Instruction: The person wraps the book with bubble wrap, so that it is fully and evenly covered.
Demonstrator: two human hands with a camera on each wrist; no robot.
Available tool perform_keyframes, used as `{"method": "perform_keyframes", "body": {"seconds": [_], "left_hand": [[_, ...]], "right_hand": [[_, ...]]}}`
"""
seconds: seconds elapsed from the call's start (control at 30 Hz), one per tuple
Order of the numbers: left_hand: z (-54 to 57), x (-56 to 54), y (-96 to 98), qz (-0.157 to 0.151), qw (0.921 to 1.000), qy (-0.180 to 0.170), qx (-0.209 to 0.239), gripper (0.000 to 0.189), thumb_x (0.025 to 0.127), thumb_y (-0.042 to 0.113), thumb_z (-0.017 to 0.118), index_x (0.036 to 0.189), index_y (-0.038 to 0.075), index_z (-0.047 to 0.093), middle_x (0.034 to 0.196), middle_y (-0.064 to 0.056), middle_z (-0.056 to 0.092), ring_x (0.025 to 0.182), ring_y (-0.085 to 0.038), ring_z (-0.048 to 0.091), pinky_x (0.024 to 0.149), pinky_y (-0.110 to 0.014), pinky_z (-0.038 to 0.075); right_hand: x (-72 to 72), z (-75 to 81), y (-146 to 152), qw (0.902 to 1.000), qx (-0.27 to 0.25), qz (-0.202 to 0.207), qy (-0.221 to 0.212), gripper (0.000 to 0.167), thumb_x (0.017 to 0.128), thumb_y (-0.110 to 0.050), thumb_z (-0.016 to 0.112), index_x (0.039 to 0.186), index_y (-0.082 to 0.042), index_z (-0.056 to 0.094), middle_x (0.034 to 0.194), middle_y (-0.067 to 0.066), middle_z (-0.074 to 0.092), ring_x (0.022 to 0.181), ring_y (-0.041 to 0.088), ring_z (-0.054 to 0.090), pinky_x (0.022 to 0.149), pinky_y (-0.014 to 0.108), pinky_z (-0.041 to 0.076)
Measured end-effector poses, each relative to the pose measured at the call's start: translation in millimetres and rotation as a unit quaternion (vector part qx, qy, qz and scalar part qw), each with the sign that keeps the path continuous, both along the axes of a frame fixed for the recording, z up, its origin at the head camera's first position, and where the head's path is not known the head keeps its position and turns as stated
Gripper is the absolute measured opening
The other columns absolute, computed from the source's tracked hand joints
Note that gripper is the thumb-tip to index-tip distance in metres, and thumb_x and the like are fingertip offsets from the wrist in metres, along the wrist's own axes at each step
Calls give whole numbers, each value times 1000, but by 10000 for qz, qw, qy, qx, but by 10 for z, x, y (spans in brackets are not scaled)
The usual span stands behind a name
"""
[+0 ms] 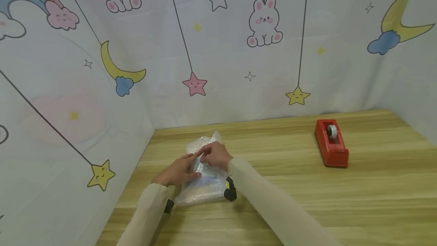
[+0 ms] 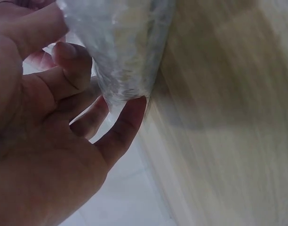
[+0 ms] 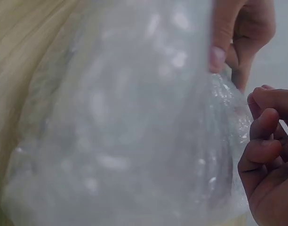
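Note:
A package in clear bubble wrap (image 1: 205, 191) lies on the wooden table (image 1: 290, 200), with faint colours showing through the plastic. My left hand (image 1: 177, 171) holds its left side, the thumb over the top and the other fingers along the edge. One fingertip (image 2: 134, 110) of that hand touches the wrap near the tabletop. Over the far part of the package is my right hand (image 1: 215, 155), fingers bent and fingertips close to the left index finger. In the right wrist view its thumb and fingertips (image 3: 264, 122) come together beside the shiny wrap; I cannot tell whether something thin is between them.
A red tape dispenser (image 1: 331, 143) with a roll of tape stands at the back right of the table. A white curtain (image 1: 232, 60) printed with stars, moons and rabbits hangs behind the table and along its left side.

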State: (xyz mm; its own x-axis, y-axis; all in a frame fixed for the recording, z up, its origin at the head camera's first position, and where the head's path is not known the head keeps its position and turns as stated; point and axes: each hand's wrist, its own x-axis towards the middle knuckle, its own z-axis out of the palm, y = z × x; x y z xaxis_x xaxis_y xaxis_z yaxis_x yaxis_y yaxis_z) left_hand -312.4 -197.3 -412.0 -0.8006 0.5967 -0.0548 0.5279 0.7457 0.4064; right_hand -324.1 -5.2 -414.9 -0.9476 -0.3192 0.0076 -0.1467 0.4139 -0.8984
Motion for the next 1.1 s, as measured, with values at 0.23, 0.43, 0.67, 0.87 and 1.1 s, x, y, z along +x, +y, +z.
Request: {"method": "perform_keyframes", "body": {"seconds": [0.23,0.43,0.67,0.87,1.1], "left_hand": [[-11,13,-6,192,9996,-198,-52,77,92,27,73,156,7,34,133,-22,56,80,-12,56,72,-25,46],[8,31,-6,153,9998,-87,-2,75,93,28,72,154,2,37,133,-28,60,82,-12,57,74,-24,46],[4,37,5,298,9991,-297,17,76,94,27,71,156,4,33,143,-29,54,65,-7,51,66,-23,44],[-11,52,21,466,9985,-278,-93,80,94,30,71,153,-7,31,138,-26,61,107,-25,61,92,-38,47],[-10,43,12,518,9983,-269,-58,81,92,29,73,155,-2,32,152,-25,45,81,-13,57,80,-31,48]], "right_hand": [[-74,-157,-63,9925,652,-39,1030,23,80,-1,74,98,-12,81,84,4,79,75,4,64,74,19,48],[-96,-244,-113,9794,1124,-246,1661,27,75,-1,71,93,-19,82,76,-4,76,66,3,54,64,18,43],[-21,-156,-143,9750,1617,-304,1493,31,77,-1,73,100,-19,81,81,-4,75,74,10,61,68,22,48],[51,-78,-156,9725,1867,-372,1343,43,80,-2,77,121,-14,71,89,0,77,90,20,69,85,34,54],[57,-65,-172,9547,2398,-144,1759,17,79,-4,79,86,-14,68,88,0,66,79,15,57,68,27,45]]}}
